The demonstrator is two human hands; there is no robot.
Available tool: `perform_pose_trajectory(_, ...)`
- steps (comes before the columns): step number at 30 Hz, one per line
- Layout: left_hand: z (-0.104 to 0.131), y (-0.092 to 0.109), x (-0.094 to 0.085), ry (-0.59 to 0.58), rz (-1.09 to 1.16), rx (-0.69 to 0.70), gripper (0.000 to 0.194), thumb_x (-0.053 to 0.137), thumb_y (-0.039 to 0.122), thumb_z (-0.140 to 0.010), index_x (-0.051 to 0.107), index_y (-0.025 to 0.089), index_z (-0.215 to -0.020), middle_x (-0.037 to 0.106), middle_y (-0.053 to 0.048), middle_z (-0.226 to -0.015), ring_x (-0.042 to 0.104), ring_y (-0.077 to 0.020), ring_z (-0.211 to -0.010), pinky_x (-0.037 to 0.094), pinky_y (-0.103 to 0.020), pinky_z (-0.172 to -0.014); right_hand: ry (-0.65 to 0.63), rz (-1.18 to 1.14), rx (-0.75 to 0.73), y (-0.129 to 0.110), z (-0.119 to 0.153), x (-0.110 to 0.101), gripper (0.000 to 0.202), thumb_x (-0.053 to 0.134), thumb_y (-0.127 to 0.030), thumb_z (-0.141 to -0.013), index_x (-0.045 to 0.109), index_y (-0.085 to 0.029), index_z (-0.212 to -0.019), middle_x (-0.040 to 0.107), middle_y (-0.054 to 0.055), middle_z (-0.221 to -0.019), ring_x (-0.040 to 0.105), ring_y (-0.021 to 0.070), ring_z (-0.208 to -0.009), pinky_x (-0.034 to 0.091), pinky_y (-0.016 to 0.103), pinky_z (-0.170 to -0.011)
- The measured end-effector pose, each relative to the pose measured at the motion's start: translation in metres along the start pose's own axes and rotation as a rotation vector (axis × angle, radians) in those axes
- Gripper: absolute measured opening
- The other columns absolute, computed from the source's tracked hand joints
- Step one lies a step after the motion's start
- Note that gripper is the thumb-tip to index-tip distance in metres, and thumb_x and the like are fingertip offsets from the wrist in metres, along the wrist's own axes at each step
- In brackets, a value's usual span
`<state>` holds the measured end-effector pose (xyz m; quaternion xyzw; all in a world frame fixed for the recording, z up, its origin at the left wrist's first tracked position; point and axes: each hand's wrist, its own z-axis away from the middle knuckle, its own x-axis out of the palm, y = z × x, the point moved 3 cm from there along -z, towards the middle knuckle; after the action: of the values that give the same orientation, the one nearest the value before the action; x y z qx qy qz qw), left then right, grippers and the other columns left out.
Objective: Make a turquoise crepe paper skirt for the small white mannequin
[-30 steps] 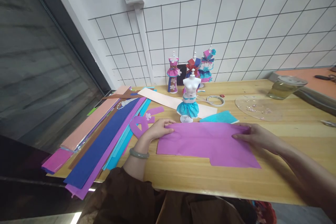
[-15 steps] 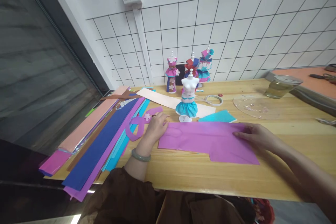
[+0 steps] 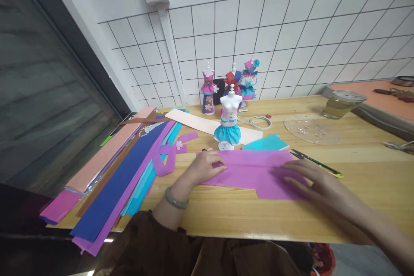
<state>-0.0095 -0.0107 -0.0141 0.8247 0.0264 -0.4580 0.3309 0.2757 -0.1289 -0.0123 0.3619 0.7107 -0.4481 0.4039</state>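
Observation:
A sheet of purple crepe-like paper (image 3: 246, 168) lies flat on the wooden table, its lower edge stepped. My left hand (image 3: 207, 166) rests on the sheet's left part, thumb and fingers apart. Over the right end is my right hand (image 3: 310, 179), its fingers stretched out and spread, holding nothing. Behind that hand lies a tool that looks like scissors (image 3: 318, 164), with dark blades and yellow on the handle; the hand hides part of it. Just beyond the paper stands a small white mannequin (image 3: 230, 108) in a turquoise skirt (image 3: 227, 134).
Coloured paper strips (image 3: 121, 177) are stacked at the left, beside purple offcuts (image 3: 164, 166). A turquoise piece (image 3: 267, 142), a tape roll (image 3: 260, 122), a plate of small bits (image 3: 307, 130) and a cup (image 3: 343, 103) lie farther back. Several dressed mannequins (image 3: 208, 88) stand by the wall.
My left hand has slid right, farther onto the purple paper. My right hand has moved left off the sheet's right edge, and the scissors-like tool behind it has come into view.

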Motion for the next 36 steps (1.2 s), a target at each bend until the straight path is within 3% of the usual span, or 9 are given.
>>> perform_pose_trajectory(3, 0.0, 0.001, 0.003, -0.079, -0.024, -0.003, 0.017, 0.061, 0.033, -0.08, 0.067, 0.018, -0.081, 0.067, -0.005, -0.081, 0.057, -0.0162, -0.081, 0.041, -0.029, -0.078, -0.118, 0.031, -0.091, -0.021, 0.01, 0.006, 0.033, 0.052, -0.038, -0.086, 0.06, -0.029, -0.117, 0.064, 0.005, -0.118, 0.059, 0.023, -0.109, 0.051, 0.039, -0.09)
perform_pose_trajectory(8, 0.002, -0.003, 0.005, -0.239, -0.153, -0.116, 0.031, 0.067, 0.045, -0.073, 0.066, 0.018, -0.087, 0.062, -0.005, -0.089, 0.056, -0.0187, -0.087, 0.043, -0.029, -0.075, -0.066, 0.156, -0.151, -0.023, 0.022, 0.02, 0.037, 0.054, -0.036, -0.086, 0.061, -0.022, -0.119, 0.062, 0.009, -0.12, 0.058, 0.0249, -0.111, 0.053, 0.041, -0.09)
perform_pose_trajectory(13, 0.003, -0.001, 0.001, -0.266, -0.199, -0.144, 0.033, 0.065, 0.048, -0.072, 0.063, 0.019, -0.089, 0.06, -0.004, -0.09, 0.055, -0.0198, -0.091, 0.043, -0.03, -0.077, -0.036, 0.274, -0.255, -0.015, 0.029, 0.03, 0.03, 0.049, -0.027, -0.089, 0.065, -0.018, -0.112, 0.065, 0.01, -0.117, 0.06, 0.0247, -0.108, 0.052, 0.04, -0.091)
perform_pose_trajectory(17, 0.004, -0.003, 0.001, -0.216, -0.171, -0.178, 0.035, 0.063, 0.049, -0.073, 0.062, 0.019, -0.09, 0.061, -0.004, -0.092, 0.056, -0.0197, -0.091, 0.044, -0.03, -0.077, -0.022, 0.273, -0.25, -0.026, 0.025, 0.022, 0.031, 0.044, -0.024, -0.09, 0.064, -0.018, -0.114, 0.068, 0.01, -0.111, 0.064, 0.0253, -0.1, 0.054, 0.042, -0.086)
perform_pose_trajectory(22, 0.004, -0.016, -0.008, -0.034, -0.167, -0.187, 0.02, 0.056, 0.036, -0.081, 0.062, 0.018, -0.083, 0.062, -0.004, -0.088, 0.057, -0.0177, -0.086, 0.044, -0.03, -0.076, -0.101, 0.053, -0.026, -0.021, 0.006, 0.001, 0.03, 0.048, -0.038, -0.088, 0.064, -0.027, -0.111, 0.069, 0.004, -0.107, 0.067, 0.0209, -0.092, 0.056, 0.032, -0.075)
perform_pose_trajectory(25, 0.006, -0.03, -0.016, 0.056, -0.2, -0.262, 0.021, 0.059, 0.034, -0.08, 0.063, 0.017, -0.091, 0.063, -0.006, -0.092, 0.058, -0.0195, -0.089, 0.044, -0.032, -0.08, 0.012, 0.079, 0.251, 0.008, -0.01, -0.008, 0.035, 0.047, -0.048, -0.086, 0.069, -0.025, -0.099, 0.071, 0.006, -0.098, 0.068, 0.0244, -0.084, 0.055, 0.034, -0.066)
perform_pose_trajectory(27, 0.008, -0.041, -0.021, 0.084, -0.219, -0.329, 0.028, 0.061, 0.038, -0.078, 0.063, 0.017, -0.097, 0.063, -0.007, -0.095, 0.058, -0.0221, -0.093, 0.044, -0.036, -0.084, -0.003, 0.074, 0.362, 0.03, -0.021, -0.005, 0.038, 0.048, -0.051, -0.083, 0.068, -0.024, -0.101, 0.071, 0.007, -0.098, 0.067, 0.0254, -0.082, 0.053, 0.035, -0.065)
perform_pose_trajectory(31, 0.012, -0.056, -0.022, 0.064, -0.248, -0.398, 0.033, 0.063, 0.039, -0.076, 0.065, 0.015, -0.099, 0.062, -0.009, -0.096, 0.057, -0.0246, -0.095, 0.044, -0.038, -0.085, -0.077, -0.017, 0.361, 0.06, -0.039, 0.008, 0.05, 0.059, -0.05, -0.072, 0.064, -0.016, -0.109, 0.069, 0.011, -0.097, 0.065, 0.0254, -0.081, 0.051, 0.035, -0.069)
perform_pose_trajectory(36, 0.013, -0.061, -0.019, 0.051, -0.212, -0.415, 0.017, 0.064, 0.033, -0.074, 0.064, 0.017, -0.08, 0.061, -0.006, -0.085, 0.058, -0.0218, -0.084, 0.045, -0.036, -0.078, -0.205, -0.136, 0.367, 0.064, -0.046, 0.017, 0.046, 0.061, -0.046, -0.069, 0.066, -0.019, -0.106, 0.07, 0.006, -0.089, 0.064, 0.0232, -0.078, 0.049, 0.031, -0.066)
